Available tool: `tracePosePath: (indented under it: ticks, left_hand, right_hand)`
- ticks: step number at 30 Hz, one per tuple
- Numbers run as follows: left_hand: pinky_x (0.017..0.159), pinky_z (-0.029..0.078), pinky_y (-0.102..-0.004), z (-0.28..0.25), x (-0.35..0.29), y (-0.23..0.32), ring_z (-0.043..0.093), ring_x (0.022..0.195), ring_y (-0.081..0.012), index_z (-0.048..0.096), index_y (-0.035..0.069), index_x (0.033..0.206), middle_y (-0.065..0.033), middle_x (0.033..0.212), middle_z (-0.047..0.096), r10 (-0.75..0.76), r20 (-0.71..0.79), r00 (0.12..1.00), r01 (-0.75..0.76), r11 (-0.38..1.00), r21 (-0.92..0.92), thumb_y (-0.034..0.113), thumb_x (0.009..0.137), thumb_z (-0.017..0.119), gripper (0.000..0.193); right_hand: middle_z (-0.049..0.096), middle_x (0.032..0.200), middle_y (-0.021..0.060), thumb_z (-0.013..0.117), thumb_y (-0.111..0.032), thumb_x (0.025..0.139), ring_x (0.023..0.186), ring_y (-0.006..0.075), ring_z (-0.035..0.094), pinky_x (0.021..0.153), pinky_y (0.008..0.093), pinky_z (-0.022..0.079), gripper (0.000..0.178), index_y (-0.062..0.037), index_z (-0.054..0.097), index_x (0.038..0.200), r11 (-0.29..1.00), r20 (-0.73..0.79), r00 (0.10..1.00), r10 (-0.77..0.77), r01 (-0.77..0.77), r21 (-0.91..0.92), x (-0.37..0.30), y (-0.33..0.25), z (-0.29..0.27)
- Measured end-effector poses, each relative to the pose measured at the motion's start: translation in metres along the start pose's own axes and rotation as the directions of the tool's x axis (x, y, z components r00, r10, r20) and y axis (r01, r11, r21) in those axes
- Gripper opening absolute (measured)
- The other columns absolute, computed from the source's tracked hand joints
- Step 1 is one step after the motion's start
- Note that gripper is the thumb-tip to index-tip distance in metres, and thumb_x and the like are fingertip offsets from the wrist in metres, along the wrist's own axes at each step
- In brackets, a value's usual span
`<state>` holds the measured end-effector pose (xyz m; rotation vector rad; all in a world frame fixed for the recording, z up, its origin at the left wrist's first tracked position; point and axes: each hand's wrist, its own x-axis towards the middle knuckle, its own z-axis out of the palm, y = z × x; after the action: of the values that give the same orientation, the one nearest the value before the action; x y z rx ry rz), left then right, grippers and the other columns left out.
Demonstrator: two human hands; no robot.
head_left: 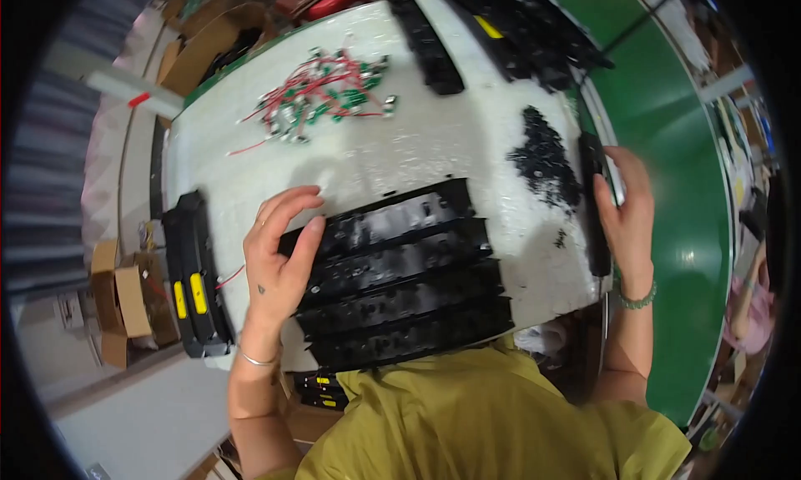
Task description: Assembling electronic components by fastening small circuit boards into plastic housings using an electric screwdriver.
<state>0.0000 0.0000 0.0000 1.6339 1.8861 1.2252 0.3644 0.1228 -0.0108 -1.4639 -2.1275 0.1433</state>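
Several long black plastic housings [392,292] lie side by side in front of me, their upper faces glossy and studded with small parts. My left hand [279,251] is at their left end, thumb and fingers spread in a curve with nothing between them. At the right edge of the table, my right hand [627,209] has thumb and fingers around the side of a long narrow black strip [593,221]. The fingers' undersides are hidden. A heap of small black pieces [542,159] lies just left of that strip.
Small green-and-silver parts with red wires [321,96] are piled at the far left of the white tabletop [400,146]. More black housings [521,30] lie at the far right. Black units with yellow labels [196,280] stand at the left edge. Cardboard boxes [133,301] stand beyond.
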Motion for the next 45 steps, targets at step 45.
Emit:
tracePosePath:
  ticks: [45]
  left_hand:
    - [0.059, 0.05, -0.0295, 0.017, -0.011, -0.015, 0.06, 0.067, -0.0203, 0.062, 0.003, 0.083, -0.0083, 0.071, 0.062, -0.031, 0.241, 0.97, -0.062, 0.927, 0.37, -0.005, 0.066, 0.07, 0.02]
  right_hand:
    - [0.057, 0.104, 0.0093, 0.061, -0.025, 0.088, 0.085, 0.0124, 0.051, 0.077, 0.0227, 0.042, 0.046, 0.0053, 0.051, 0.121, 0.866, 0.055, 0.909, 0.414, -0.412, 0.284, -0.042, 0.055, 0.035]
